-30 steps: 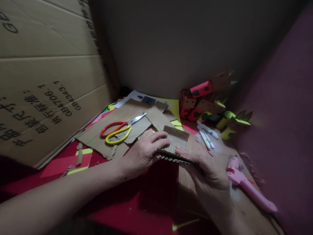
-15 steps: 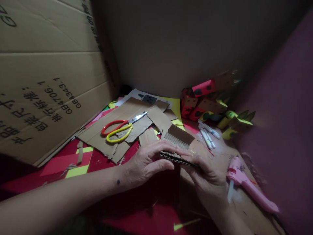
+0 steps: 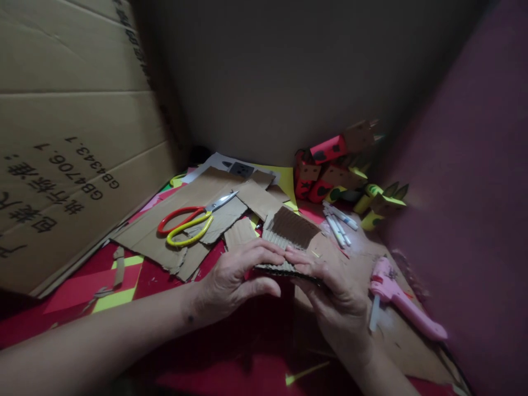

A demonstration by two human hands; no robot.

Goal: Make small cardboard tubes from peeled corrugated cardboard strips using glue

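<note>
Both hands pinch the corrugated card from opposite ends, left hand and right hand closed on its near edge, long axis running left-right between them

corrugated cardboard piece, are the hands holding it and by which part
Yes. Both hands hold the corrugated cardboard piece by its near edge: the left hand pinches the left end, the right hand the right end.
</note>
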